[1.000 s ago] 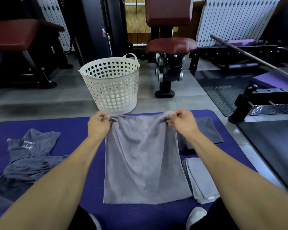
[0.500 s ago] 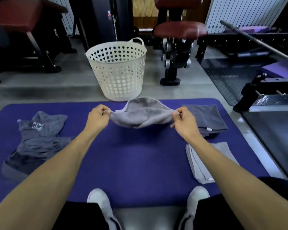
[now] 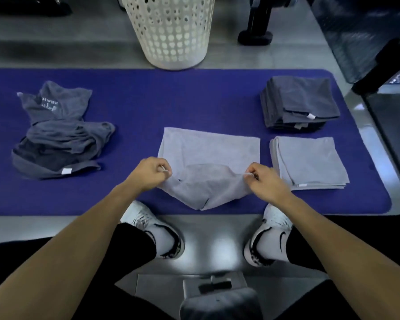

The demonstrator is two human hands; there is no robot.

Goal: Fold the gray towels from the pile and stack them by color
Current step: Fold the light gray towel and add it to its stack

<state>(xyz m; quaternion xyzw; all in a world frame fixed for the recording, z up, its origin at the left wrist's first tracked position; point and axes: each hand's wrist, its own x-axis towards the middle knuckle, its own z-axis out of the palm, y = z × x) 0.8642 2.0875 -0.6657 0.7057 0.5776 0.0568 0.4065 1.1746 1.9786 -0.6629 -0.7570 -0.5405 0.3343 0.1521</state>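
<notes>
A light gray terry towel (image 3: pixel 208 155) lies partly spread near the middle of the front edge of a purple foam floor mat (image 3: pixel 171 105); its far part is flat on the mat, its near part sags between the hands. The left hand (image 3: pixel 151 173) pinches the towel's near left corner with curled fingers, and the right hand (image 3: pixel 262 181) pinches the near right corner the same way, both raised just above the mat.

Just beside the towel, toward the mat's front right corner, rests a stack of folded light gray towels (image 3: pixel 310 161). Behind it, near the back right corner, sits a stack of folded dark gray towels (image 3: pixel 300 101). A loose pile of unfolded dark gray towels (image 3: pixel 58 137) lies at the mat's left end. A white perforated plastic basket (image 3: pixel 171 31) stands on the floor touching the mat's back edge. Two white sneakers (image 3: pixel 157 232) stand at the front edge.
</notes>
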